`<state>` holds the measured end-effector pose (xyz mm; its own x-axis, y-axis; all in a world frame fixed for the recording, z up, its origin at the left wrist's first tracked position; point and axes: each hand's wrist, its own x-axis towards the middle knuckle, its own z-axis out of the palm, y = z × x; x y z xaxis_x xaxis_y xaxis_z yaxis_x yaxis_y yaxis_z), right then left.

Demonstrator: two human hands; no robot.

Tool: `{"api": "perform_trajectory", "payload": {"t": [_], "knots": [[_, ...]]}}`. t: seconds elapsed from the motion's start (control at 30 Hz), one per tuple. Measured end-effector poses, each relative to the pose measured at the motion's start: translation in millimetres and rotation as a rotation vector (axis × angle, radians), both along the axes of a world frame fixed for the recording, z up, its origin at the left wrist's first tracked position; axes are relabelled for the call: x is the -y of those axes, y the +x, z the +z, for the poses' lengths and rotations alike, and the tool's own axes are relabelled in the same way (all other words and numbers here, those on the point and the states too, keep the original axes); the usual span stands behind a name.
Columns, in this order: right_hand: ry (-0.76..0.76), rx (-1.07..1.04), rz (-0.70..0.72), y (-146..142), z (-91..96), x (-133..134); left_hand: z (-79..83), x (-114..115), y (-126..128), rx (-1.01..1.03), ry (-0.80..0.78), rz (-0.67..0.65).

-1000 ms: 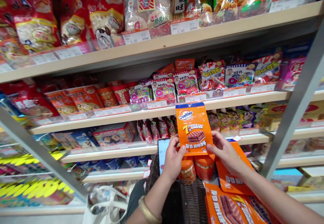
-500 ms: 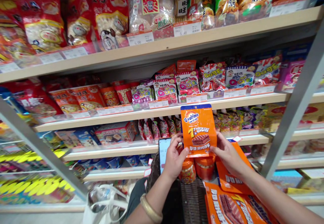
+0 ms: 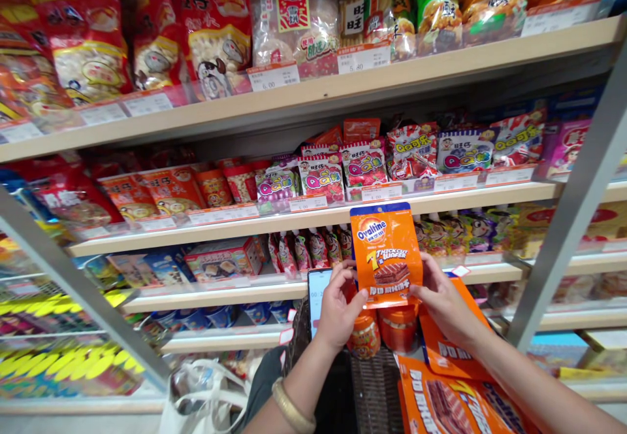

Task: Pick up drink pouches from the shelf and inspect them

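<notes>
The orange Ovaltine wafer pouch (image 3: 386, 253) stands upright between both hands in front of the snack shelves (image 3: 313, 215), its lower corners pinched from either side. The left hand (image 3: 337, 306) grips its lower left edge with thumb on the front and fingers behind, a phone (image 3: 317, 293) showing just behind that hand, while the right hand (image 3: 443, 300) closes on the lower right edge in the same way. Below the pouch, two orange jars (image 3: 382, 329) sit in a dark woven basket (image 3: 372, 391), with more orange pouches (image 3: 450, 382) lying beside them under the right forearm.
</notes>
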<state>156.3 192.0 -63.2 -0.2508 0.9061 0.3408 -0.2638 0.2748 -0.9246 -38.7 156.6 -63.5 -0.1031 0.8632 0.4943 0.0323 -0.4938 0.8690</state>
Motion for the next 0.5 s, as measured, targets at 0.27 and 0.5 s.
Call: {"api": "perform_trajectory", "payload": {"t": [0.27,0.5], "knots": [[-0.031,-0.032,0.061,2.0,-1.1,0.8,-7.3,0.1,1.2,0.024,0.034,-0.014],[-0.053,-0.037,0.076,3.8,-3.0,1.9,1.2,6.2,1.3,-0.151,0.068,0.020]]}}
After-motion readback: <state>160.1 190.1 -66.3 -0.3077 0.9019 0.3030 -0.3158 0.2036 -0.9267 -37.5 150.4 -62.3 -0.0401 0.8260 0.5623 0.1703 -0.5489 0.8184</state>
